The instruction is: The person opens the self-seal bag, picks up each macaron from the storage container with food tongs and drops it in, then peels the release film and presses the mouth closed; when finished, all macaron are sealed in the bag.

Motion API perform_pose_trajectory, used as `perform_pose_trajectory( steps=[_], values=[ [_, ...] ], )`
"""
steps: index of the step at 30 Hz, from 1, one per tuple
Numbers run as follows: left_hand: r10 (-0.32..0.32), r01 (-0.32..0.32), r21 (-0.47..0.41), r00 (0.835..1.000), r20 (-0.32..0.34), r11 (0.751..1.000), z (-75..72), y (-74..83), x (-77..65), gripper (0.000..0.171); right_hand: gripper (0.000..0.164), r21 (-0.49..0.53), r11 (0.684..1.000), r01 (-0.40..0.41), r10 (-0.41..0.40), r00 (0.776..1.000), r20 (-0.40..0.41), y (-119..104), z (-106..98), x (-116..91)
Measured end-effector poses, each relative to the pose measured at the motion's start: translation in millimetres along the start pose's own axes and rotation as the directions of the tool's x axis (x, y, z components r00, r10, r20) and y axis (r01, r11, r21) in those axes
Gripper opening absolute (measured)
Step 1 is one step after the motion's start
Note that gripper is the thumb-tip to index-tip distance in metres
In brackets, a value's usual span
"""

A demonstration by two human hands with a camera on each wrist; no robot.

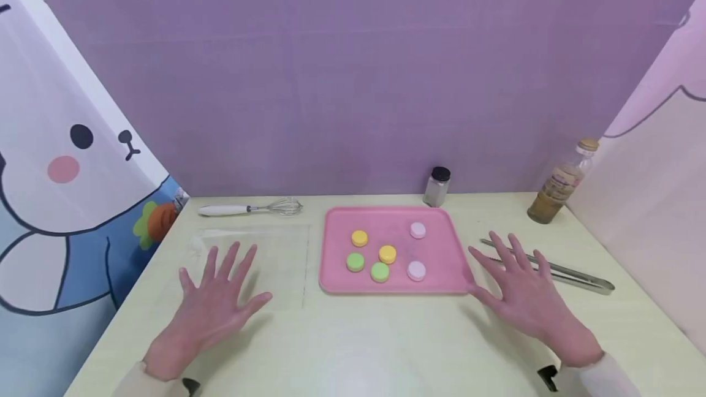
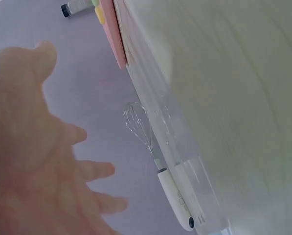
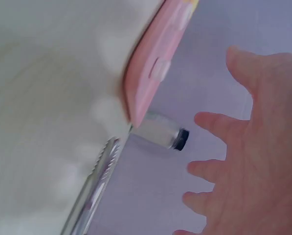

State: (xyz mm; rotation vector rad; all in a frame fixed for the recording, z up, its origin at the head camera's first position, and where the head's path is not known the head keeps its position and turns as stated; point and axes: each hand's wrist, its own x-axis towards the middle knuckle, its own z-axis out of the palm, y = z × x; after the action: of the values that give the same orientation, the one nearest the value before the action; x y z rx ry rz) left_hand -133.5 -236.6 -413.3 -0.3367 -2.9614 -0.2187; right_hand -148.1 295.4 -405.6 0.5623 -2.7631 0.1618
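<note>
My left hand (image 1: 212, 308) hovers with spread fingers over the front part of a flat clear plastic tray (image 1: 287, 244), holding nothing. My right hand (image 1: 526, 299), also spread and holding nothing, is above the table by the right front corner of a pink tray (image 1: 342, 287); its fingers overlap metal tongs (image 1: 584, 280) in the head view. On the pink tray lie several macarons: a yellow macaron (image 1: 360, 238), another yellow one nearer the middle, two green macarons (image 1: 355, 261) at the front left, and two pale lilac macarons (image 1: 417, 230) to the right.
A whisk (image 1: 226, 210) with a white handle lies behind the clear tray. A small jar (image 1: 437, 187) with a black lid stands behind the pink tray. At the back right is a corked glass bottle (image 1: 558, 189) with brownish contents. A purple cloth (image 1: 353, 78) hangs behind the table.
</note>
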Motion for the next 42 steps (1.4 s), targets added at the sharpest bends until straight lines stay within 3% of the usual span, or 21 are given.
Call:
perform_pose_trajectory(
  steps=[6,12,20,30,33,42],
  values=[
    [0.105,-0.1,0.061,0.99,-0.091,0.993,-0.8,0.5,7.5,0.073,0.057,0.008,0.998,0.065,-0.065,0.996,-0.067,-17.1,-4.4,8.7],
    [0.251,-0.236,0.101,0.952,-0.176,0.966,0.2,-2.9,17.2,0.051,0.045,0.105,0.972,0.209,-0.191,0.969,-0.16,-35.3,-3.3,20.7],
    [0.274,-0.268,0.072,0.958,-0.081,0.961,4.2,-4.5,32.6,0.042,0.039,0.232,0.932,0.277,-0.25,0.958,-0.139,-63.4,2.0,36.6],
    [0.325,-0.326,0.0,0.941,-0.094,0.945,11.9,-10.1,51.5,0.044,0.048,0.332,0.891,0.31,-0.294,0.951,-0.099,-102.0,13.4,63.7],
    [0.338,-0.342,-0.032,0.937,-0.093,0.939,14.9,-11.9,55.5,0.045,0.048,0.376,0.877,0.299,-0.301,0.952,-0.056,-116.2,15.4,73.7],
    [0.319,-0.319,-0.12,0.948,-0.025,0.94,19.8,-18.6,58.2,0.042,0.044,0.517,0.824,0.234,-0.305,0.951,0.056,-152.7,24.1,104.3]
  ],
)
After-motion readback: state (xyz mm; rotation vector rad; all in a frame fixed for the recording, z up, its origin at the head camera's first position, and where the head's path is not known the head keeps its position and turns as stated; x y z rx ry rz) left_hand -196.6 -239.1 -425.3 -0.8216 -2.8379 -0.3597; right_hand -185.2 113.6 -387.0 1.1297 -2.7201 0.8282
